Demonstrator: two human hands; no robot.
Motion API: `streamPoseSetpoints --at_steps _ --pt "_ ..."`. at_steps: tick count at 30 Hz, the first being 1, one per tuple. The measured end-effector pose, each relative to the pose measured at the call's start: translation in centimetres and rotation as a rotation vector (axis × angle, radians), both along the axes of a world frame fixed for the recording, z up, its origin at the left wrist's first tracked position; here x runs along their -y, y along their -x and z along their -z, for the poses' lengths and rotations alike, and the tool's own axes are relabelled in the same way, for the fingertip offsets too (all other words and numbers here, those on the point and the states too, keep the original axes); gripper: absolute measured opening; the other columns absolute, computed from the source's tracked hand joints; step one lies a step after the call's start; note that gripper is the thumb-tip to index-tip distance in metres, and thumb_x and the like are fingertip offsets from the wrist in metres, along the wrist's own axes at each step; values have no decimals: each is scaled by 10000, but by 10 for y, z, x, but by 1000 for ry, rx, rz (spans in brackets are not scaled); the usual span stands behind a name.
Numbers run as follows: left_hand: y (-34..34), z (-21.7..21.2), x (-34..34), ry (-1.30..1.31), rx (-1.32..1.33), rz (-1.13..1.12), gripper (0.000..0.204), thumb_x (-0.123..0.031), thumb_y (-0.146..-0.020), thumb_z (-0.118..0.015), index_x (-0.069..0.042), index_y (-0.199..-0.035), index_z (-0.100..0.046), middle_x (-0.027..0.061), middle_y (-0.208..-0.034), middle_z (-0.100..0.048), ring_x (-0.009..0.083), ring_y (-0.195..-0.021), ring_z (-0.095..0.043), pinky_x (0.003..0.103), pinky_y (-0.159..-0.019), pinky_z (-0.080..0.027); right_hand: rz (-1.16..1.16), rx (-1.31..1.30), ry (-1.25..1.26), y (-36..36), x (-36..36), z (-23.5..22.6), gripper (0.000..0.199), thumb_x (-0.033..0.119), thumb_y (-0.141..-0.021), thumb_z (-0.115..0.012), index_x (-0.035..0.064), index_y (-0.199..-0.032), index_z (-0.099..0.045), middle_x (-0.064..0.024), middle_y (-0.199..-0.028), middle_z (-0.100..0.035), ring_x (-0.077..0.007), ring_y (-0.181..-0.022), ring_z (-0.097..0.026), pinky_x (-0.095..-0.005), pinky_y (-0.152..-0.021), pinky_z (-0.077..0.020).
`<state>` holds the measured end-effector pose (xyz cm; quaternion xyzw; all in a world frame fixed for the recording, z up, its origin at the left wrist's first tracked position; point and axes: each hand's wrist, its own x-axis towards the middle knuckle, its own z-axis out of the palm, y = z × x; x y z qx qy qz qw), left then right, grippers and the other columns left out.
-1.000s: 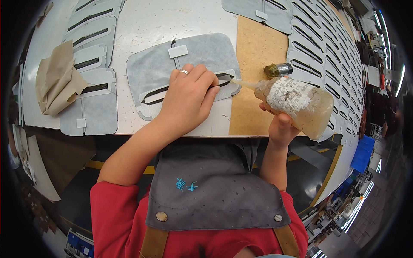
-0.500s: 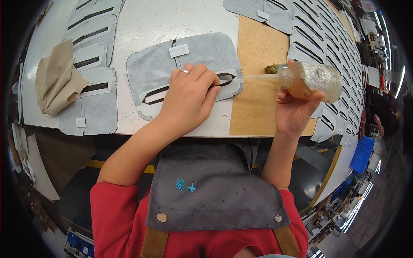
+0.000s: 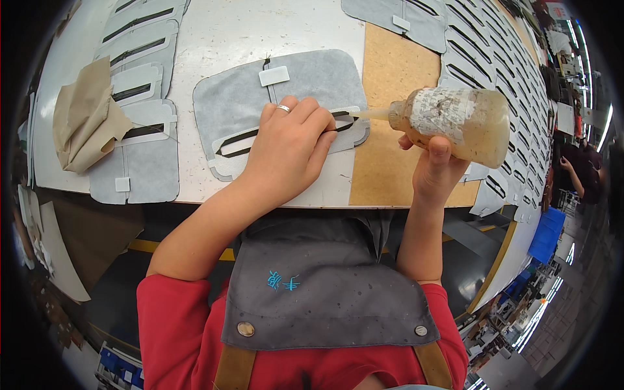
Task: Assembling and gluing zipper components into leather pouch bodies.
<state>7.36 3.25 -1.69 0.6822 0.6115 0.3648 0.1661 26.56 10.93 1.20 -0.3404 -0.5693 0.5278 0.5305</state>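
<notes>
My left hand (image 3: 289,146) is pressing flat, fingers together, on the grey felt panel (image 3: 260,104), pinning the white slotted strip (image 3: 351,127) that is lying on it at the table's near edge. My right hand (image 3: 432,162) is wrapping around the squeeze bottle (image 3: 455,120) of pale yellowish glue, tipping it sideways so the nozzle is pointing at the strip's right end, just beside my left fingertips. I am judging this as the gluing step, with the nozzle arriving at the slot; the next move is calling for a gentle squeeze and a steady run along the edge while the left hand is keeping the piece from sliding.

Counting: one bottle, one panel under my hands, one brown board (image 3: 396,130) beneath the bottle, one tan cloth (image 3: 84,120) at the left, and three more grey panels (image 3: 140,71) stacked beside it. The row of panels (image 3: 494,58) at the right is too crowded for me to count.
</notes>
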Motion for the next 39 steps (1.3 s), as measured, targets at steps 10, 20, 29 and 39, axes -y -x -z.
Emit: streamPoseSetpoints --at_steps 10,20,29,39 --pt "0 0 0 2 -4 1 63 -80 -838 -635 -66 -864 -579 45 -839 -535 231 -814 -488 357 -748 -329 98 234 -231 -5 -1 18 883 489 -751 -788 -44 -1317 -371 -221 -1213 -588 -254 -899 -680 -310 -531 -580" --pt "3 -4 1 32 80 7 103 -70 -857 -600 -59 -958 -584 78 -907 -551 252 -896 -529 385 -771 -365 -39 -459 301 -57 -9 -29 767 543 -853 -651 -13 -1318 -401 -183 -1210 -552 -135 -534 -565 -230 -387 -437" --pt "83 -15 -32 121 -398 -120 290 -86 -875 -607 -51 -1160 -568 132 -1088 -565 292 -996 -557 371 -868 -443 -126 -786 464 -89 -3 -16 780 605 -875 -565 -23 -1309 -409 -209 -1231 -545 -99 -386 -377 -214 -342 -304" --pt "107 -44 -29 543 118 -13 163 -126 -894 -601 -7 -998 -559 6 -809 -527 93 -737 -455 249 -655 -396 62 -450 443 -48 9 -10 747 693 -837 -549 129 -1317 -451 -112 -1148 -639 -271 -1114 -623 -226 -472 -481"
